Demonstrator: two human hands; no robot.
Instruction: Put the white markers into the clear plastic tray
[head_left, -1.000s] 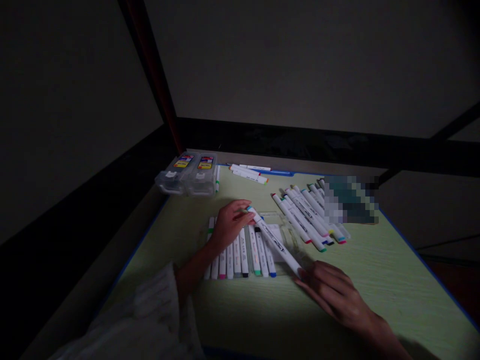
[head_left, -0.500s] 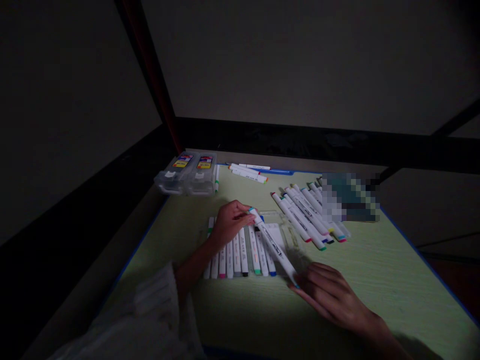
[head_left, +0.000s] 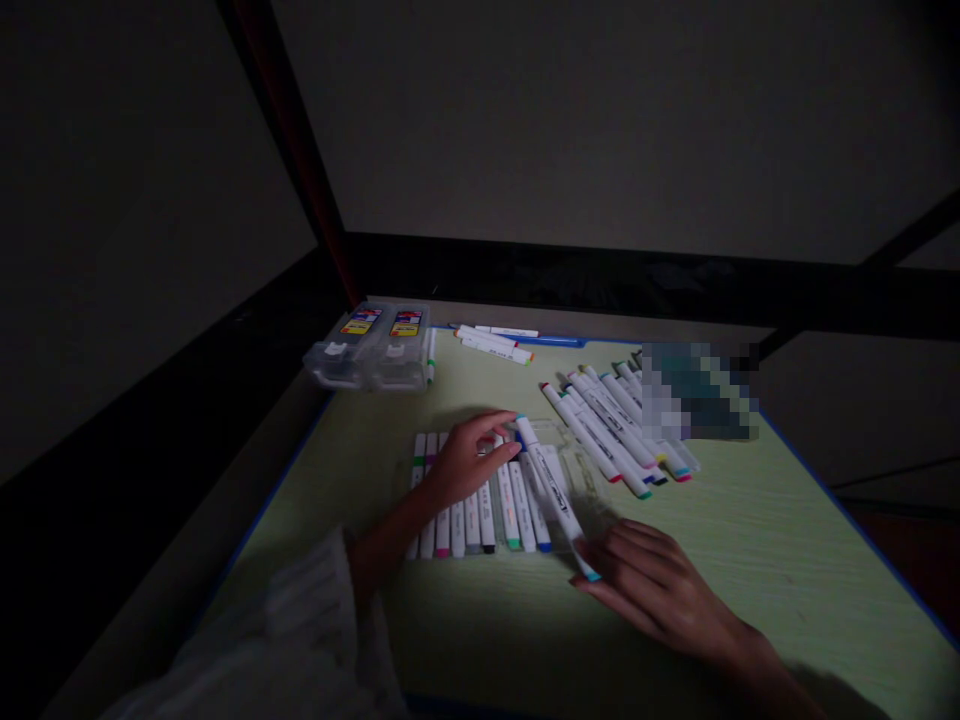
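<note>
A white marker (head_left: 551, 485) with turquoise ends slants over a clear tray (head_left: 581, 475). My right hand (head_left: 649, 580) is closed on its lower end, thumb beneath and fingers above. At its upper end, my left hand (head_left: 469, 460) has thumb and index finger apart; the index fingertip is at the turquoise cap, and whether it touches cannot be told. Below both hands, a row of white markers (head_left: 457, 525) lies side by side in the tray, with green, purple, pink, black and blue ends. My left hand covers part of that row.
Loose markers (head_left: 611, 420) are piled at the right, beside a pixelated patch (head_left: 701, 390). Two clear plastic cases (head_left: 367, 350) with labels stand at the back left, a green-ended marker (head_left: 431, 355) beside them. Several markers (head_left: 495, 342) and a blue strip (head_left: 562, 342) lie along the table's back.
The held marker's upper end has moved slightly right and stands steeper. My left thumb and index finger have parted from their pinch on the cap. My right hand keeps its hold.
</note>
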